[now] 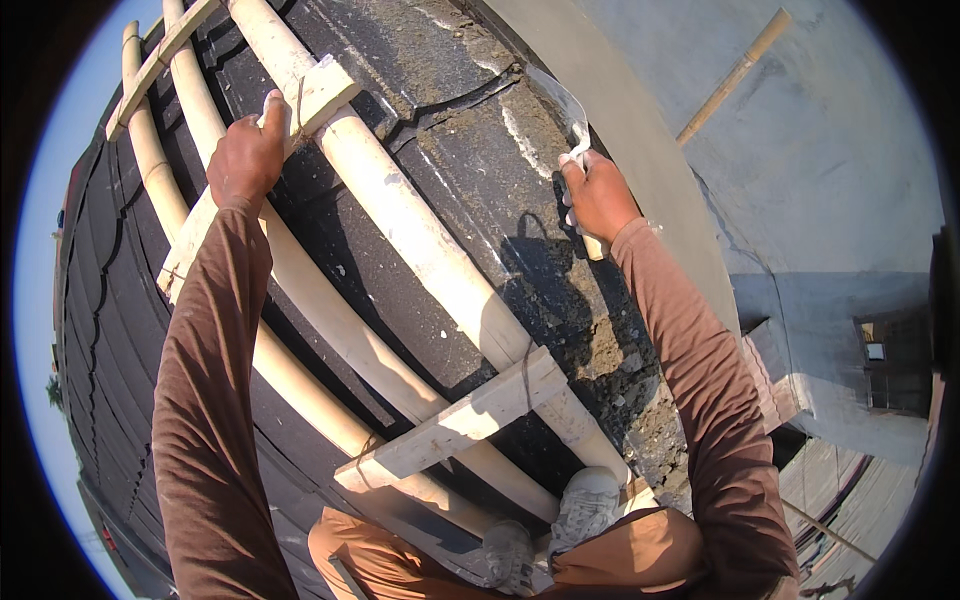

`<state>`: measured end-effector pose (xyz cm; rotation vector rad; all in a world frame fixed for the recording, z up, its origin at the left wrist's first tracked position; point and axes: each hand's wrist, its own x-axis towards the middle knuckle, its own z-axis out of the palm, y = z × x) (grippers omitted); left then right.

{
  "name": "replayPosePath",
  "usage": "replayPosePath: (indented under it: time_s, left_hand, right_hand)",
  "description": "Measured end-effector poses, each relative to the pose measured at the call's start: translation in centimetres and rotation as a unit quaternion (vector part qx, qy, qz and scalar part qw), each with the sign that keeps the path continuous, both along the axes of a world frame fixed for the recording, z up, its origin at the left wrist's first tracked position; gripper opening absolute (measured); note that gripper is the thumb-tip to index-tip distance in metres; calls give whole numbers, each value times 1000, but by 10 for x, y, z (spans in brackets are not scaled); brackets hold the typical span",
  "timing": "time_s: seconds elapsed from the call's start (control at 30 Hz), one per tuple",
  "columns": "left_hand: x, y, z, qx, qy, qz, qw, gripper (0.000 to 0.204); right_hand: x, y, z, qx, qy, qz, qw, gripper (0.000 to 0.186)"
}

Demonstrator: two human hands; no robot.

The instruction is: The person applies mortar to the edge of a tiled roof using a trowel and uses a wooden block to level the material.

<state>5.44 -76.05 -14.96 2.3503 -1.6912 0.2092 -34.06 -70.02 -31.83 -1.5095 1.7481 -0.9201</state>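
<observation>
My left hand (247, 160) is closed around a wooden rung (325, 92) tied across several bamboo poles (410, 225) of a ladder lying on the dark roof. My right hand (603, 195) grips a trowel (562, 103) with a pale wooden handle, whose end shows below my fist. Its metal blade points away from me, along the roof's right edge. Rough grey mortar (540, 125) runs along that edge beside the blade; whether the blade touches it I cannot tell. A shadow of my hand and the trowel falls on the roof.
Black ribbed roof tiles (110, 290) slope off to the left. A lower wooden rung (470, 420) crosses the ladder near my shoes (587, 505). Past the right edge, a smooth grey wall (830, 180) drops to a lower level, and a bamboo pole (735, 75) juts there.
</observation>
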Motion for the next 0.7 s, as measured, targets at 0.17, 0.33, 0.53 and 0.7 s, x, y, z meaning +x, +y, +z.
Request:
replayPosePath:
  time_s: [0.17, 0.33, 0.53, 0.7]
  left_hand:
    - [-15, 7, 8, -37, -28, 18, 999, 84]
    - [-8, 9, 0, -29, -18, 22, 999, 79]
    - [-21, 9, 14, -25, -27, -27, 999, 81]
    - [7, -7, -3, -22, -13, -64, 998, 88]
  right_hand:
    - [-14, 46, -13, 20, 6, 35, 999, 41]
    - [-26, 131, -27, 73, -54, 81, 993, 33]
    - [-54, 219, -38, 167, -319, 90, 929, 32]
    - [-50, 210, -40, 259, -453, 132, 842, 39]
